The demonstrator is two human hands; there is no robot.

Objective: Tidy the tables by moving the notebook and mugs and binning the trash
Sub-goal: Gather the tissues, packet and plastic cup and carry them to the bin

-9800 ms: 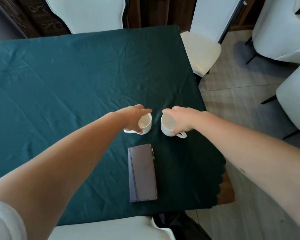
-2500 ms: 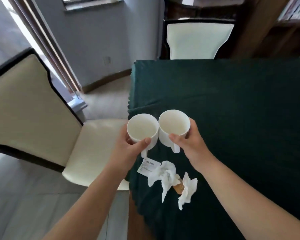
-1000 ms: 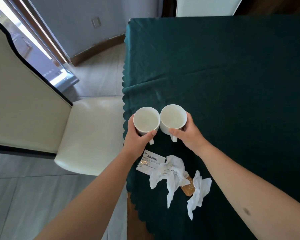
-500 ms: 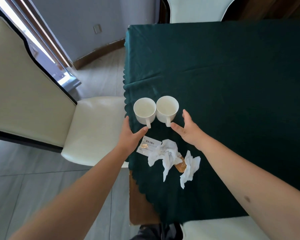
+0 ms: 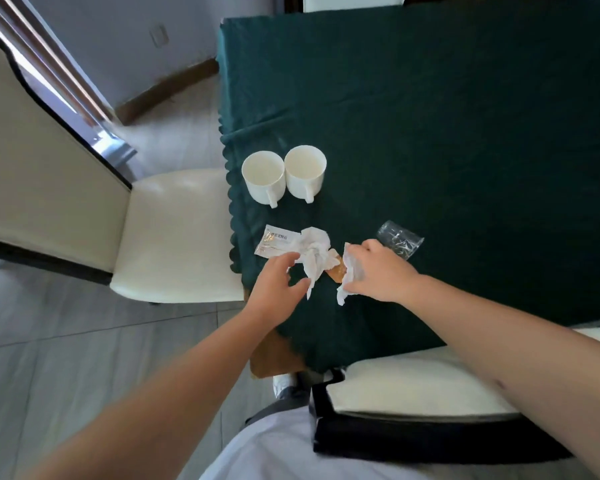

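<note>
Two white mugs stand side by side near the left edge of the dark green table, handles toward me. Below them lies the trash: a white printed sachet, a crumpled white tissue, a brown wrapper and a clear plastic wrapper. My left hand hovers open at the lower edge of the crumpled tissue, fingers spread. My right hand is closed on a second white tissue. No notebook is in view.
A cream chair stands at the table's left side, its tall back at the far left. Another cream chair with a dark frame is tucked in at the near edge. Grey tiled floor lies to the left.
Both hands let go of the mugs, which now stand on the table, and drew back to the trash. My right hand has closed on a tissue; my left reaches the other tissue.
</note>
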